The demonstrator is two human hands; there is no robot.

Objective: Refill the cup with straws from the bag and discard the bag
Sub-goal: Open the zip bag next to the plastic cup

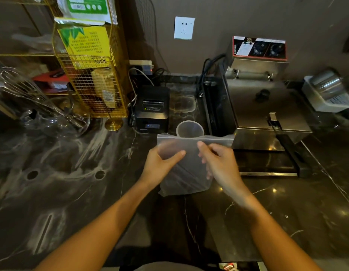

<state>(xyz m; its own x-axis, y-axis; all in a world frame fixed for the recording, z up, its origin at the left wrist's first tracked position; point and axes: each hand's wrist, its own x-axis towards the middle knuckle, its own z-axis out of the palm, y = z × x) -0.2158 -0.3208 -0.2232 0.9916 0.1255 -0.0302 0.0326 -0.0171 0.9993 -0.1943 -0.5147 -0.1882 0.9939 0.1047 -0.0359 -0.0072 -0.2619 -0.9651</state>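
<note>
A: Frosted plastic, that bag (187, 163), and nothing printed on it. Any writing elsewhere?

B: The yellow packet (85, 45) in the gold wire rack (95, 90) has rows of small print too fine to read, and near its lower edge something like "100%", upside down. Above it sits a green and white packet (85, 4), its text too small. The black receipt printer (152, 108) carries a warning sticker with a triangle, unreadable. The steel fryer (261, 94) has a red-edged panel with two dials; its markings blur.

A: And the hands?

B: The left hand (162, 163) has closed on the bag's left side, thumb across the front, fingers behind and showing dimly through the plastic. The right hand (218, 161) pinches the right side below the top edge, thumb in front, fingers curled loosely behind. Both have hold of the bag and nothing else.

A: Which way does the bag run?

B: Its top edge is a thicker strip stretched left to right, farthest from the person; the body hangs back toward them, lower corners slack over the dark marble counter (72, 182). I cannot tell whether straws are inside.

A: The cup?

B: The clear cup (190, 129) stands upright on the counter just behind the bag's top edge, between printer and fryer, mouth up.
</note>
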